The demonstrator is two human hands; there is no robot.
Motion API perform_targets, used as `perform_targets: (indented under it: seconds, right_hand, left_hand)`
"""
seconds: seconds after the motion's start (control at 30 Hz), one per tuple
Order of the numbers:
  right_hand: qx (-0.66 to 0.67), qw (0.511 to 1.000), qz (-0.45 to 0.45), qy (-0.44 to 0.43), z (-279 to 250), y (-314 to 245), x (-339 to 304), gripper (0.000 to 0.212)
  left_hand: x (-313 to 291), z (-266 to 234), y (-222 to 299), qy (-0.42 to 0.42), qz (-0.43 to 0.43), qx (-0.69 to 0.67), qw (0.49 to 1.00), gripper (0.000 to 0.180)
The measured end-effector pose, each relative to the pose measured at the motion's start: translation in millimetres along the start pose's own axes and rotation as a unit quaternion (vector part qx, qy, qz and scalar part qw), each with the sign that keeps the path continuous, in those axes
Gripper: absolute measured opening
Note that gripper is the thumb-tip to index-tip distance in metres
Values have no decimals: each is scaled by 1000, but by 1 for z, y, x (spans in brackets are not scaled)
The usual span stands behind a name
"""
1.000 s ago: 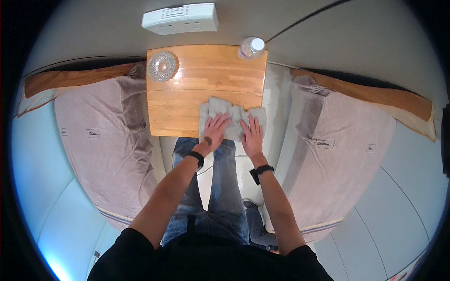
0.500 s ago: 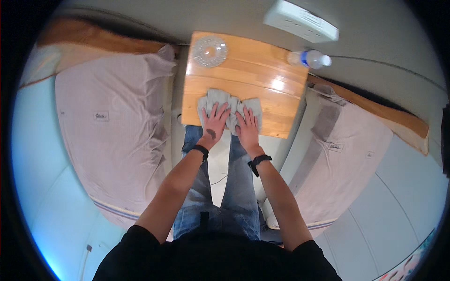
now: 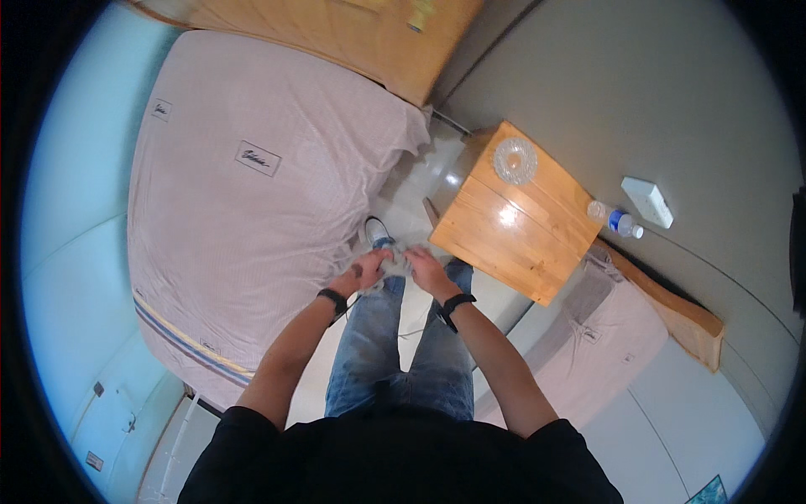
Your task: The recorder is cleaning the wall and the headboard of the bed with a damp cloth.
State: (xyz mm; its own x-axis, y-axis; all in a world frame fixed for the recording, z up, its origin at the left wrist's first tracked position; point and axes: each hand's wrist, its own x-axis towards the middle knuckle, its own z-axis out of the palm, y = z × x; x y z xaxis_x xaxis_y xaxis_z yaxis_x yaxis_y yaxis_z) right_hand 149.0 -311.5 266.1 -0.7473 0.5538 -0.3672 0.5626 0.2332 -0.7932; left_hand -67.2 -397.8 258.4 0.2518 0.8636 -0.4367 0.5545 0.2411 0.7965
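Note:
A grey cloth [image 3: 395, 262], bunched up and somewhat blurred, hangs between my two hands in front of my legs. My left hand [image 3: 371, 267] grips one side of it with curled fingers. On the other side my right hand [image 3: 427, 270] is closed on the same cloth. Both hands are off the small wooden table [image 3: 495, 220], to the left of its near corner. A round clear glass dish [image 3: 515, 161] sits at the table's far corner. By its right corner is a clear plastic bottle [image 3: 620, 221] with a blue label.
At the left stands a wide bed [image 3: 260, 210] with a pinkish cover and a wooden headboard [image 3: 369, 42]. Another covered bed [image 3: 579, 336] is to the right. A white socket box [image 3: 647, 202] is fixed to the grey wall beyond the table.
The cloth has come up off the table, lifted in both hands and bunched together. My view and body have turned left, so the table now lies to the right.

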Motion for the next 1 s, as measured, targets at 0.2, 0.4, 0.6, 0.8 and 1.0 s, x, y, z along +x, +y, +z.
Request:
perform_targets:
  seconds: [0.2, 0.4, 0.6, 0.8, 1.0]
  right_hand:
    - [32, 969, -10, -245, -36, -110, -12, 47]
    - [9, 981, -113, -160, -124, -233, -33, 49]
    - [-42, 994, -89, 37, -223, -318, -16, 53]
    - [-95, 941, -127, 300, -324, -364, 24, 47]
    - [-138, 858, -139, 475, -383, -347, 104, 49]
  left_hand:
    - [-125, -85, 72, -61, -21, -9, 998, 48]
    - [-184, -173, 195, 13, 9, 55, 998, 47]
    - [-140, -265, 266, 169, 78, 124, 975, 46]
    - [-47, -374, 342, 295, 217, 206, 907, 48]
    - [68, -427, 372, 410, 277, 225, 839, 59]
